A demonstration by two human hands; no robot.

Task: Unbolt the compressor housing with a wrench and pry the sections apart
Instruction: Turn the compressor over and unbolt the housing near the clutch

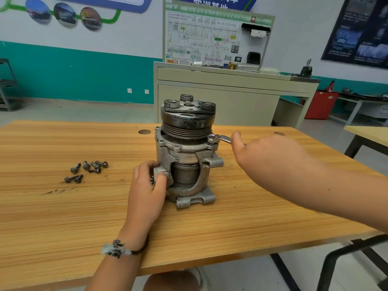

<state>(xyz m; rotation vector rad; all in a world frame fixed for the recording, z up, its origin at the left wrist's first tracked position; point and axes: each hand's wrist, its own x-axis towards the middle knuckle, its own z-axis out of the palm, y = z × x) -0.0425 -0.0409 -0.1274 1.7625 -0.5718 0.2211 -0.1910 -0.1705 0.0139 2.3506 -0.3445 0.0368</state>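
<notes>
Where compressor point(186, 148) stands, wooden table point(63, 206); teal-banded wall point(73, 70) behind.

A long wooden table with a light brown striped top point(63, 206) fills the front. Behind it stands a cream metal cabinet point(220, 101). On top of the cabinet a white board with a wiring drawing point(205, 38) stands upright. A red box point(319, 105) sits on the floor to the right of the cabinet. The white and blue-green wall point(73, 76) is at the back, and a dark poster point(361, 30) hangs at the far right.
</notes>
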